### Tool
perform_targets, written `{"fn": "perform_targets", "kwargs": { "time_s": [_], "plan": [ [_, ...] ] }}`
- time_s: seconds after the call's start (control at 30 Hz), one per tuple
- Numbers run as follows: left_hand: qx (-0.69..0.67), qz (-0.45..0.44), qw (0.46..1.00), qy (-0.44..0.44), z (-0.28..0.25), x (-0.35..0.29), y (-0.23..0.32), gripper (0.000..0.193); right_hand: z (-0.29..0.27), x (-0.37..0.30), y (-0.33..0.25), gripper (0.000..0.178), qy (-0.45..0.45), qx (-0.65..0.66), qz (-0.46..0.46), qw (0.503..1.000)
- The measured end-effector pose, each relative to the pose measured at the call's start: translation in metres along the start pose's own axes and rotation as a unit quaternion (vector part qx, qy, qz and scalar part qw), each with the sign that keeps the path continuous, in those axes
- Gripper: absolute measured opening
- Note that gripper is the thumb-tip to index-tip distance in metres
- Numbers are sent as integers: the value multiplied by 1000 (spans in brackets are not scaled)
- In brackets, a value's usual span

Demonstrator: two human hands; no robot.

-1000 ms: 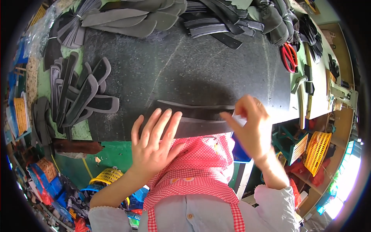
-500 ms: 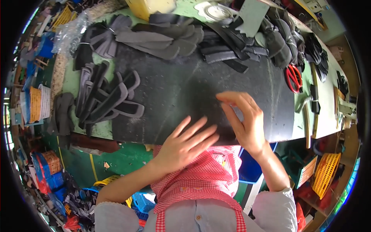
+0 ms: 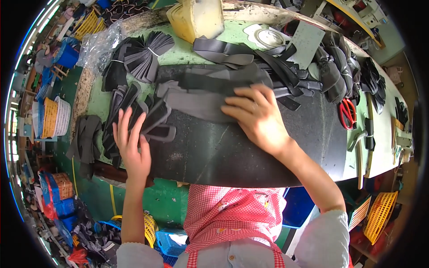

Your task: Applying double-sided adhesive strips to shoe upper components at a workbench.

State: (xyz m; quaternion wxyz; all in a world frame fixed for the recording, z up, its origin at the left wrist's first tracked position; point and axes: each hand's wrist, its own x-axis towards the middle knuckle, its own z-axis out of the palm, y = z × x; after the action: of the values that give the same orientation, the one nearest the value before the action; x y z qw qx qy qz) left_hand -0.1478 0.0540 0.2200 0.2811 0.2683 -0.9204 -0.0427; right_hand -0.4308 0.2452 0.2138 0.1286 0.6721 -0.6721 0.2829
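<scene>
My right hand (image 3: 264,123) lies over the right end of a loose heap of grey and black fabric strips (image 3: 194,103). Its fingers are stretched out and a little bent on top of them; the thumb is hidden. At the left, my left hand (image 3: 135,156) has its fingers spread and holds nothing. Its fingertips are close to a pile of dark, padded strips with rounded ends (image 3: 154,117); whether they touch cannot be made out. Both hands are above a black work mat (image 3: 214,156).
Tied, fanned bundles (image 3: 143,56) stand at the back left, near a yellowish block (image 3: 196,22). More dark strips (image 3: 286,71) lie at the back right. Red-handled scissors (image 3: 346,114) and a hammer (image 3: 359,152) rest along the right side. Baskets (image 3: 172,241) stand below.
My left hand has moved left and away from me to the padded strips. My right hand has reached forward onto the grey strips, which now lie nearer me. The view has shifted.
</scene>
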Motion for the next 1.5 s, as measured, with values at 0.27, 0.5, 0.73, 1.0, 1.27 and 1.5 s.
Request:
{"fn": "perform_targets", "kwargs": {
  "time_s": [0.27, 0.5, 0.73, 1.0, 1.27, 1.5],
  "plan": [
    [-138, 124, 973, -135, 56, 23, 93, 56, 3, 40, -4, 24, 95, -2, 69, 993],
    [-122, 140, 977, -103, 63, 35, 96, 46, 33, 66, 16, 14, -26, -71, 93, 993],
    [-135, 127, 978, -95, 67, 34, 92, 48, 18, 78, 36, 10, 93, 73, 190, 975],
    [-149, 113, 979, -80, 73, 32, 88, 52, 1, 78, 23, 34, 64, 26, 111, 991],
    [-88, 104, 989, -62, 71, 42, 95, 61, 21, 85, 48, 16, 40, -7, 152, 988],
    [-109, 111, 985, -68, 68, 50, 97, 58, -94, 85, 110, 27, 334, 291, 262, 858]
  ]
}}
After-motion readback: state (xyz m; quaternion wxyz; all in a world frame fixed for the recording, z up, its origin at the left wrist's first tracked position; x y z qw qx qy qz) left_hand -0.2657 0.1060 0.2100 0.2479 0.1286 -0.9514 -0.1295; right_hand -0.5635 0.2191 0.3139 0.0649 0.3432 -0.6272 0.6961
